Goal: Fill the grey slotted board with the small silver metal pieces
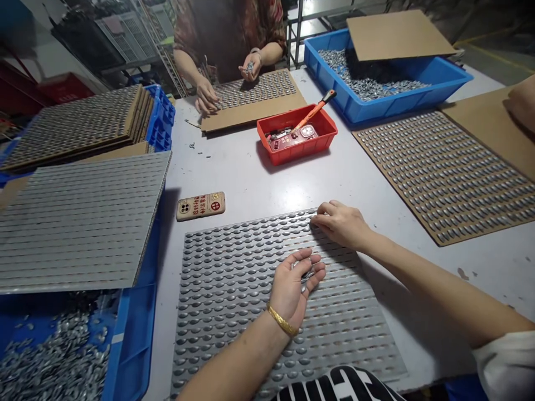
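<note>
A grey slotted board lies on the table before me, its left part covered with rows of small oval metal pieces. Over the middle of the board, my left hand is cupped palm up, fingers curled around several loose metal pieces. A gold bracelet circles that wrist. At the board's far edge, my right hand pinches its fingertips down at the end of the top row. Whatever lies between those fingertips is hidden.
A phone lies beyond the board. Past it stands a red tray holding a cutter. Blue bins of metal pieces stand at left and far right. A filled cardboard sheet lies right. Another person's hands work opposite.
</note>
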Demonstrator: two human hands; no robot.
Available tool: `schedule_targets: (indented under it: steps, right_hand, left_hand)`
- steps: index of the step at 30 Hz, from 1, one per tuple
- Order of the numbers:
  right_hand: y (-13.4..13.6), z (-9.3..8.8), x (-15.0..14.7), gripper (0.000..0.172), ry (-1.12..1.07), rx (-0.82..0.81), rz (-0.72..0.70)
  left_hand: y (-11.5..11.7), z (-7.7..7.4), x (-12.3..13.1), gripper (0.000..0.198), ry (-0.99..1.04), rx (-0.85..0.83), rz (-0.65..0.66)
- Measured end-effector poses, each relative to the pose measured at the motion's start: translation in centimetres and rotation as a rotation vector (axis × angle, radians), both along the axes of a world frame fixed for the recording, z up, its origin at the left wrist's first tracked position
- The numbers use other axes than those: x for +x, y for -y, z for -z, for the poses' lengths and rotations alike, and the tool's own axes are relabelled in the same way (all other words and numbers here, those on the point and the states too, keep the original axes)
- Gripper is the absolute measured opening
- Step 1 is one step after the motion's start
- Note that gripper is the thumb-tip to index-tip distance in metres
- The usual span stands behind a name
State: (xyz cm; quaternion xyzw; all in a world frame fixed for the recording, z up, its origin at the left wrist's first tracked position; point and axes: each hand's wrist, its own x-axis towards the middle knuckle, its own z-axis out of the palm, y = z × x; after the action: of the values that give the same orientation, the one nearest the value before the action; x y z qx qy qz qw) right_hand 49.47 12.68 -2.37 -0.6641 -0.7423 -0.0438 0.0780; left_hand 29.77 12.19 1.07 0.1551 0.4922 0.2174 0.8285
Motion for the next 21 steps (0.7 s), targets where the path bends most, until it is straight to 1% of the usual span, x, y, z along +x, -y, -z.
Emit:
schedule_targets:
  steps: [6, 10, 21]
  right_hand:
    - [0.14, 0.16, 0.26, 0.022, 0.057, 0.022, -0.02]
    - [-0.07, 0.04, 0.19, 0.022, 0.043, 0.028, -0.036]
    - [-0.45, -0.16, 0.05, 0.02, 0.083, -0.044, -0.1]
  left_hand:
    - [-0.04, 0.02, -0.04, 0.019, -0.004, -0.006, 0.002]
    - [-0.04, -0.11, -0.05, 0.019, -0.003, -0.008, -0.002]
    - [-0.21, -0.15, -0.29, 0.019, -0.019, -0.001, -0.02]
